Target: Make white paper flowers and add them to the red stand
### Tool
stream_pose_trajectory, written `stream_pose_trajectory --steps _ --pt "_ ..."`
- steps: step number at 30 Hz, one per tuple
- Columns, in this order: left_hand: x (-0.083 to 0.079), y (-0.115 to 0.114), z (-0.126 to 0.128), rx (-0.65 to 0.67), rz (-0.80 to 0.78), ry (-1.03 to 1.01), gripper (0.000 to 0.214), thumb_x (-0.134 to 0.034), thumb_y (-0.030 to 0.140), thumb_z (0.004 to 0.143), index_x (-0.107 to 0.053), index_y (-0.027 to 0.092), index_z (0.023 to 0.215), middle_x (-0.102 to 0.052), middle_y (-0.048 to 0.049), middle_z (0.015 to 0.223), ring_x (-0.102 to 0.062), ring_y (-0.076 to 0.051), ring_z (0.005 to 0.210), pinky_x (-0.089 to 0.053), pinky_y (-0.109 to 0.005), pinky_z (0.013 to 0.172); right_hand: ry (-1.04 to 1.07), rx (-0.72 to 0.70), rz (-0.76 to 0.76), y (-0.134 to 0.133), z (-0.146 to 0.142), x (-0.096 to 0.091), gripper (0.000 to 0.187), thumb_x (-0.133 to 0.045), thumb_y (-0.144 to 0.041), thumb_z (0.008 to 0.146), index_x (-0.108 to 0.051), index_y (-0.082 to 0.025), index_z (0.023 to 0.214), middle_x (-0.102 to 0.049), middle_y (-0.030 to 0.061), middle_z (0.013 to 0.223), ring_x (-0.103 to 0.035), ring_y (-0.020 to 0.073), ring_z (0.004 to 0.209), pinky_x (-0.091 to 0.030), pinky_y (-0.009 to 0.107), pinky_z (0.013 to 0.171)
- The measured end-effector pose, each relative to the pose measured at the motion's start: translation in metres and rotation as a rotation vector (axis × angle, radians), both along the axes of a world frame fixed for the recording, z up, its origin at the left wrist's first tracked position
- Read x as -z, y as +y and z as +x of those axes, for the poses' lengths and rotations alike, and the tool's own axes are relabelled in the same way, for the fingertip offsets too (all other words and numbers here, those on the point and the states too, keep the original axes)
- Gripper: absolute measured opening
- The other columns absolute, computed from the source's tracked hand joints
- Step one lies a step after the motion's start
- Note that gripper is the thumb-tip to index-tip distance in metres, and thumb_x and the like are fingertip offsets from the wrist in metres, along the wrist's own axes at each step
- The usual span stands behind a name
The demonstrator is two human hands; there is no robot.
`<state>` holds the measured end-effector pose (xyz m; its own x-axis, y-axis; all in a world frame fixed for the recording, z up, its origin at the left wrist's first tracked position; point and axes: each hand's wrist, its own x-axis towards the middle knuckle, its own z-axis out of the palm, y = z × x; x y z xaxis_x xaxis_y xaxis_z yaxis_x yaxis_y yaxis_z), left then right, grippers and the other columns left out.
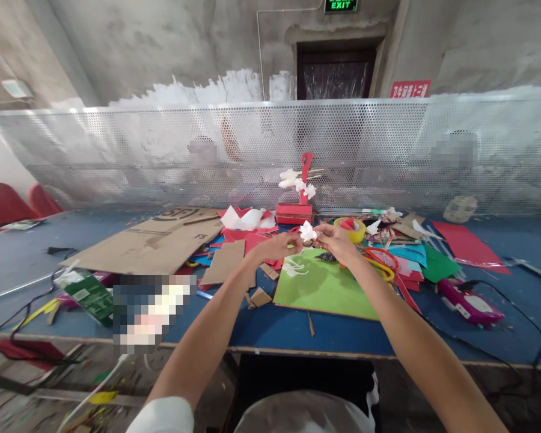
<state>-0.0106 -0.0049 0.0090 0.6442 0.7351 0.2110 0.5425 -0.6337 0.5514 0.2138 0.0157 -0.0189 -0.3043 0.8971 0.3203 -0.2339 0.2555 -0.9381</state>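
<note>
Both my hands meet over the blue table (297, 334), above a green sheet (324, 288). My left hand (279, 245) and my right hand (338, 240) are closed in a pinch on a small white paper flower (307, 231) held between them. A thin stick seems to run from the flower toward my right hand. Behind them stands a red cardboard stand (297, 207) with several white paper flowers (295, 180) on sticks.
Flat brown cardboard (157, 243) lies at left, red and coloured paper sheets (433, 258) at right. A yellow tape roll (354, 228), red scissors (383, 261), a purple glue gun (469, 300) with a black cable and a green box (88, 294) surround the work. A perforated metal screen (270, 150) closes the back.
</note>
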Motion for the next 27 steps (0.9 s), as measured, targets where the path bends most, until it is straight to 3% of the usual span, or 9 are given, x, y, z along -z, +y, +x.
stream_pose_trajectory --steps 5,10,22,27 --pt "0.008 0.008 0.010 0.051 -0.229 -0.328 0.031 -0.065 0.034 0.081 -0.066 0.012 0.104 -0.070 -0.0070 0.088 -0.063 -0.015 0.077 -0.046 -0.025 0.070 -0.121 0.086 0.168 -0.004 -0.002 -0.005 0.029 -0.078 -0.041 0.069 -0.072 -0.020 0.087 -0.072 0.0046 0.080 -0.062 0.0162 0.067 -0.050 0.028 0.061" --pt "0.016 0.015 0.014 -0.002 -0.303 -0.459 0.030 -0.069 0.030 0.076 -0.069 0.011 0.099 -0.068 -0.0052 0.081 -0.059 -0.012 0.069 -0.045 -0.024 0.068 -0.183 0.092 0.230 -0.007 -0.005 -0.007 0.026 -0.076 -0.039 0.071 -0.073 -0.019 0.086 -0.073 0.0041 0.083 -0.065 0.0170 0.072 -0.051 0.029 0.068" --pt "0.007 0.006 0.017 -0.099 -0.343 -0.465 0.032 -0.066 0.032 0.080 -0.069 0.012 0.105 -0.070 -0.0067 0.086 -0.060 -0.012 0.073 -0.045 -0.025 0.070 -0.170 0.081 0.174 -0.008 -0.007 -0.008 0.025 -0.080 -0.037 0.067 -0.074 -0.019 0.083 -0.070 0.0018 0.073 -0.061 0.0144 0.062 -0.050 0.027 0.062" --pt "-0.004 -0.002 0.013 -0.036 -0.329 -0.523 0.038 -0.051 0.043 0.092 -0.068 0.010 0.103 -0.070 -0.0102 0.088 -0.062 -0.013 0.075 -0.047 -0.026 0.073 0.119 0.001 -0.020 -0.006 -0.002 -0.006 0.029 -0.085 -0.035 0.057 -0.072 -0.024 0.081 -0.071 0.0000 0.079 -0.064 0.0154 0.071 -0.053 0.030 0.072"
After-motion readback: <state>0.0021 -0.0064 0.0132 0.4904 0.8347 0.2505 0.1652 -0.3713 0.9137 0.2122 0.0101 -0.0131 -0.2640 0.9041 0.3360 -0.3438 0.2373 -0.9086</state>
